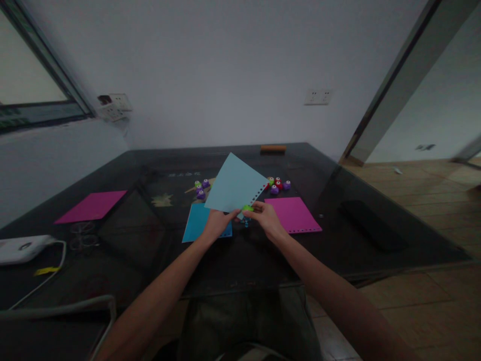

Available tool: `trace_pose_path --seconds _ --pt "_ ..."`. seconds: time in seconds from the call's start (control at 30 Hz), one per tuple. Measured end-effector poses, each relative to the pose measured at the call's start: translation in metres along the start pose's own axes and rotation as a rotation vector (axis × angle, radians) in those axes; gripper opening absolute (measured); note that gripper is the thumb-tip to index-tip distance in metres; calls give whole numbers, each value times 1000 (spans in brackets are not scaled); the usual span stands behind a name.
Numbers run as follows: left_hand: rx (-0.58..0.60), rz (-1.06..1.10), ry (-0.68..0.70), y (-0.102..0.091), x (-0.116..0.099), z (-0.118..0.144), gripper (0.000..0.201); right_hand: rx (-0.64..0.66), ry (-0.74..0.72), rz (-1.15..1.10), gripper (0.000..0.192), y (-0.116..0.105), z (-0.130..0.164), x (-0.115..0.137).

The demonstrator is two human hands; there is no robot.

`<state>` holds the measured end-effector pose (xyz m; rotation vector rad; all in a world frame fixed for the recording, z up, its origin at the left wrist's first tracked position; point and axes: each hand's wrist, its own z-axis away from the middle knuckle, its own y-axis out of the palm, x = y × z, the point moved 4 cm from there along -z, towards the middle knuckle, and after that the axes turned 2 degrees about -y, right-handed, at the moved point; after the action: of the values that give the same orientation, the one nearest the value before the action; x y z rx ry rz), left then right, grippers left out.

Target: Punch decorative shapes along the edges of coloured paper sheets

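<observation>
a: what's the step in hand here?

b: punching along an edge, as i read it. the left hand (216, 224) pinches the lower corner of a pale blue paper sheet (235, 184), held up off the dark glass worktop (376, 200) and tilted. the right hand (265, 216) is closed around a small green craft punch (247, 207) clamped on the sheet's right edge, where a row of small holes (258, 193) already runs.

a: so both hands are grasping?

b: yes, one the paper, one the punch. the sheet sits above a darker blue paper sheet (197, 222) lying flat on the worktop.

a: what would the next move call for?

b: my guess: keeping the edge seated in the punch slot, squeezing firmly, then sliding along by one even step so the row stays straight. the left hand must keep the sheet taut.

a: anything else about?

b: a magenta paper sheet (295, 214) with a punched lower edge just right of the hands, another magenta sheet (92, 205) far left, and clusters of purple, red and green punches (278, 184) and (201, 189) behind.

a: any writing?

b: faint pale characters (182, 174) on the worktop beyond the sheet, too blurred to read. no brand is legible.
</observation>
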<state>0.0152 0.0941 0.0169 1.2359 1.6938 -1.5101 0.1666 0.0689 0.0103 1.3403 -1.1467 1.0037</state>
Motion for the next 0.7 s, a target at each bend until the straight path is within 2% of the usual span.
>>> trace_pose_path --seconds 0.37,0.57,0.7 --pt "7 -18 2 0 -9 4 13 -4 -19 31 32 -3 -2 -2" --pt "-6 -26 29 2 -6 3 17 -14 -31 32 26 -5 -1 1" --pt "-27 -32 53 4 -4 3 17 -14 -36 22 29 -4 -2 1"
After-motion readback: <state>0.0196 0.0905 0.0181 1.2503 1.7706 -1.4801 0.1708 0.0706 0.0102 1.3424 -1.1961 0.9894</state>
